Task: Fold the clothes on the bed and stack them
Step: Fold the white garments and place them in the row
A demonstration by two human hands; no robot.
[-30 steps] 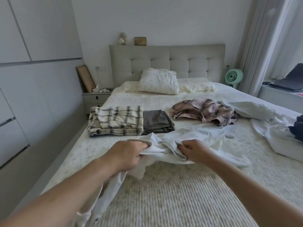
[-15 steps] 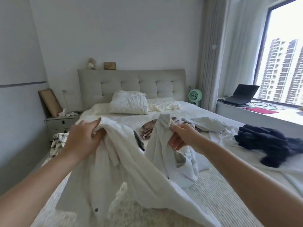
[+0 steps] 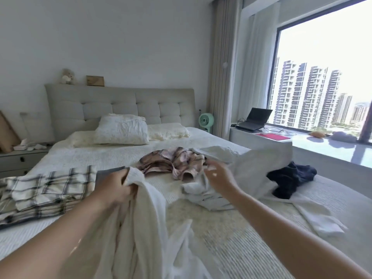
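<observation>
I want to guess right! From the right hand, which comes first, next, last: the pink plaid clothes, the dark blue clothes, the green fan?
From the right hand:
1. Pink plaid clothes, just beside its fingers, to the left.
2. Dark blue clothes, off to the right on the bed.
3. Green fan, far back by the curtain.

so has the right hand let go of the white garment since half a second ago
Yes. The right hand no longer grips the white garment; it has opened and moved right, toward the pink plaid garment. The left hand holds on.
</observation>
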